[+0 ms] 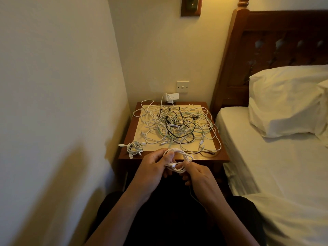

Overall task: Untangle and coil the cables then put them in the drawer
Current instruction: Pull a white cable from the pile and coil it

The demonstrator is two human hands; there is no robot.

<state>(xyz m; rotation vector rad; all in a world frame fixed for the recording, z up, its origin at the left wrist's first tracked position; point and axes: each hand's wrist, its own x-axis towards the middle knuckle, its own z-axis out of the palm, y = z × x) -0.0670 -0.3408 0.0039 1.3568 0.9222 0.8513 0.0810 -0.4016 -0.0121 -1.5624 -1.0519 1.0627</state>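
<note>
Winding a white cable (179,161): left hand (152,170) pinches the loops, right hand (197,174) grips its tail; keep turns even, tuck the plug.

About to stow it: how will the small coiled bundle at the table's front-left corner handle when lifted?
The coiled bundle is thin cable, so probably light and floppy. Protruding plug ends may dangle. No tie shows, so loops could loosen.

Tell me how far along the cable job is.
Done: one coiled bundle lies on the bedside table's front left corner. In hand: left hand and right hand hold a white cable, partly looped. Left: the big tangle on the table; no drawer is in view.
</note>
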